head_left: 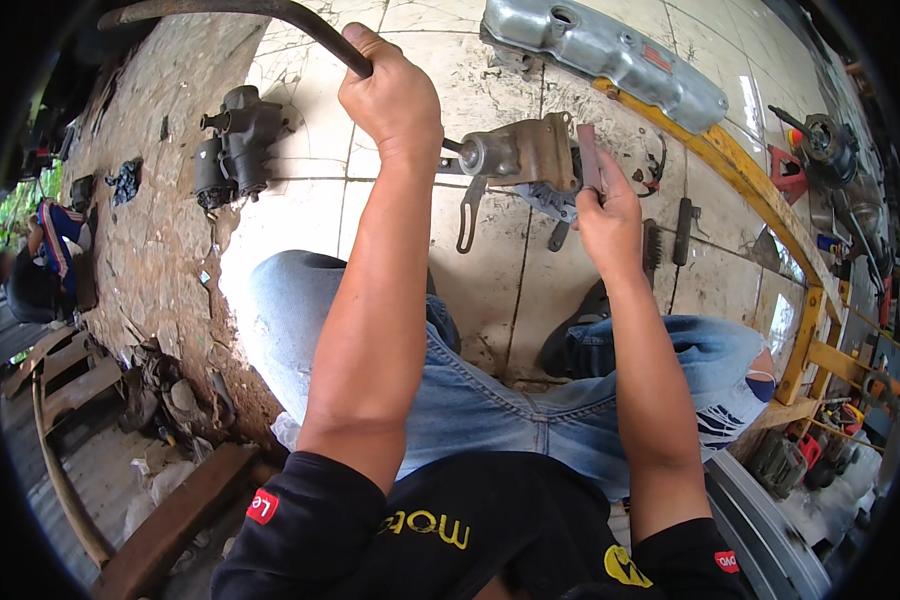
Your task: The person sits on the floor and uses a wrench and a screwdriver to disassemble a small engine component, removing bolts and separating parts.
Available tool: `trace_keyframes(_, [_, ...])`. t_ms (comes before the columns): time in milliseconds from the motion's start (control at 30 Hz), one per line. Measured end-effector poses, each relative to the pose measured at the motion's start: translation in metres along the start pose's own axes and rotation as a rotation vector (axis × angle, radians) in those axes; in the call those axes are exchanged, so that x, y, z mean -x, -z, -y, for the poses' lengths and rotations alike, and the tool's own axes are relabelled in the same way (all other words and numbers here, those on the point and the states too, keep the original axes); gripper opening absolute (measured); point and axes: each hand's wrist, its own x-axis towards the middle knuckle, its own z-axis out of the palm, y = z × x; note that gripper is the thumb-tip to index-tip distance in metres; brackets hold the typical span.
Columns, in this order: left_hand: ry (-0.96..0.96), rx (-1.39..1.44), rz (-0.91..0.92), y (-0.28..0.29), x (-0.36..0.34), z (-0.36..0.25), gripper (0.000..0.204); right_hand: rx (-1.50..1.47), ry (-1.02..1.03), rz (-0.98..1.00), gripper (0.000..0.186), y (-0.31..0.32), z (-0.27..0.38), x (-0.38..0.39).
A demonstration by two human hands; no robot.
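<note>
My left hand (pixel 395 110) is closed around a dark bent pipe (pixel 295 18) that curves away to the upper left. Beyond my wrist, a short dark rod points at a brownish metal housing (pixel 520 155); my hand hides whether rod and pipe are one piece. The housing has a flange on its right and lies on the tiles, a slotted metal bracket (pixel 468 215) hanging below it. My right hand (pixel 610 220) pinches a flat reddish-brown strip (pixel 589 158), upright beside the flange. Under the housing a greyish part (pixel 545 200) shows partly.
A silver valve cover (pixel 610 60) lies at the back, against a yellow metal frame (pixel 740 170) curving down the right. A dark cast part (pixel 238 145) sits left. A wire brush (pixel 652 245) and black-handled tool (pixel 683 232) lie right. Another person (pixel 55 250) is far left.
</note>
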Motion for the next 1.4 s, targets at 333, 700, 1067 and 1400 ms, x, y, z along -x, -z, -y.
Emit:
trace_keyframes(333, [0.023,-0.019,0.079,0.012,-0.006,0.006,0.055,0.248,0.120,0.132,0.054,-0.034,0.001,0.009])
trace_keyframes(700, [-0.101,0.171,0.240,0.036,-0.002,0.041,0.052,0.609,0.311,0.202,0.070,-0.056,0.002,0.007])
trace_keyframes(1067, [-0.047,-0.040,0.319,0.013,0.020,0.027,0.054,0.674,0.415,0.120,0.073,-0.059,0.005,-0.002])
trace_keyframes(1400, [-0.082,-0.071,0.207,0.013,0.013,0.027,0.057,0.574,0.336,0.271,0.075,-0.089,-0.002,0.025])
